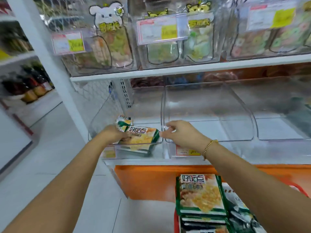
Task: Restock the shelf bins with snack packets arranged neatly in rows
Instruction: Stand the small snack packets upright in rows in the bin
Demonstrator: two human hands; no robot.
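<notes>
A green and yellow snack packet point(141, 137) lies in the leftmost clear shelf bin point(134, 153) on the middle shelf. My left hand point(112, 133) grips its left end, where the wrapper is crumpled upward. At the packet's right end my right hand point(178, 133), with a gold bracelet on the wrist, pinches the corner with curled fingers. More packets of the same kind point(201, 194) are stacked in a red basket point(175, 222) at the bottom right.
Further clear bins point(210, 115) stand to the right on the same shelf. The upper shelf point(185, 68) holds bins with animal-shaped bags and price tags. An orange panel point(148, 180) sits below the shelf. A white upright point(50, 64) and tiled floor are at left.
</notes>
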